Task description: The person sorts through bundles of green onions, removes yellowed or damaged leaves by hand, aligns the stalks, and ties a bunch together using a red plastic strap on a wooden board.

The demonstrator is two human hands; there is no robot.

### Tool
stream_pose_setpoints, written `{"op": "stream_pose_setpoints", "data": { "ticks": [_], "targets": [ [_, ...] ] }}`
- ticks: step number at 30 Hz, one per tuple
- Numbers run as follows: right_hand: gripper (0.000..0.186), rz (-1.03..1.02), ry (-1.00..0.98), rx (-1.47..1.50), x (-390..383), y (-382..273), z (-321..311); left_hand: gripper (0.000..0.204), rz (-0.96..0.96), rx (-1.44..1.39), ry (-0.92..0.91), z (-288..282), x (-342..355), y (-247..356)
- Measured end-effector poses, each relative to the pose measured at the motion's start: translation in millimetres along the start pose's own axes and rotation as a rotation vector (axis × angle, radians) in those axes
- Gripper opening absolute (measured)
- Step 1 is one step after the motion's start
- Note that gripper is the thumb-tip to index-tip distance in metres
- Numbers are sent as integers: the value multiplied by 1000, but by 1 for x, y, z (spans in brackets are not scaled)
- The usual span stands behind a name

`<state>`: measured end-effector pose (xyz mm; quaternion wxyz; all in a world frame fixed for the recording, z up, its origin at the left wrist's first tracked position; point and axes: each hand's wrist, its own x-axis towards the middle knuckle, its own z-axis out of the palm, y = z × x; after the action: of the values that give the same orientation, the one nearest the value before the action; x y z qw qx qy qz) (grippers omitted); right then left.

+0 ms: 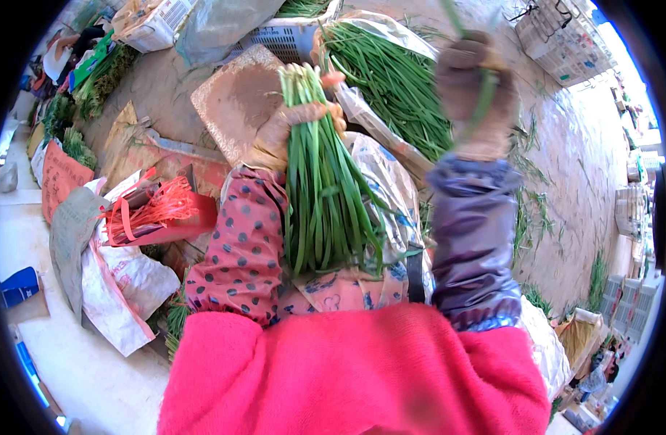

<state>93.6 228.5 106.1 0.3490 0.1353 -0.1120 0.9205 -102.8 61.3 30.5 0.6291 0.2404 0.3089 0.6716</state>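
Note:
My left hand (296,130), in a tan glove, is wrapped round a thick bunch of garlic chives (315,196). The pale cut ends stick up above the fist, and the green leaves hang down over my lap. My right hand (479,90), in a brown glove and smeared by motion, is raised to the right with its fingers closed on a few loose chive leaves (485,101). Between and beyond the two hands lies a large heap of chives (394,83) in an opened wrapping.
At my left a red box (180,221) holds red strips, beside white sacks (126,279). A dirty square board (228,101) lies ahead on the left. Crates (275,40) stand behind it, and another crate (565,40) far right. Stray leaves litter the brown floor (586,159).

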Motion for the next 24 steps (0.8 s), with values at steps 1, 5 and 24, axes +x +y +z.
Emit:
{"op": "stream_pose_setpoints", "data": {
  "ticks": [1, 5, 24],
  "targets": [
    [23, 31, -38, -145, -9, -25, 3, 74, 67, 51, 34, -3, -7, 11],
    [30, 153, 141, -1116, -106, -131, -3, 70, 212, 72, 46, -34, 5, 49],
    [76, 380, -253, -1802, -59, 193, 38, 22, 696, 249, -281, -16, -34, 240]
  ]
}}
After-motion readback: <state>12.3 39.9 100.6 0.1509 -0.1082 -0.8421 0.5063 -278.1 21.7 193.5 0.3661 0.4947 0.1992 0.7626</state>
